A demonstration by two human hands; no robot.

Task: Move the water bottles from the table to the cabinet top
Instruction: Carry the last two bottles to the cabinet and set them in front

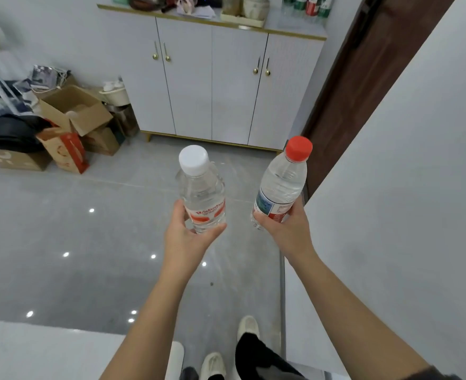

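1. The cabinet top [295,24], edged in gold, is crowded: a cream tray [243,21] is set near the middle, papers [199,13] are laid to its left, and labelled bottles [313,6] are stood at the right end.
2. The grey tiled floor [61,229] is occupied at the left by cardboard boxes [72,111] and a red-and-brown paper bag [70,152].
3. A white table [48,352] is seen at the lower left.

The white-capped bottle [202,193] is clear, glossy plastic with a ribbed cap and a thin, shiny film label. The red-capped bottle [281,187] is the same clear plastic, its cap finely ridged. The floor [61,229] is polished grey tile that mirrors ceiling lights. The cabinet [188,78] has matt pale doors with brass-coloured metal handles [167,54]. The cardboard boxes [59,105] are dull brown. The tabletop [48,352] looks smooth and white.
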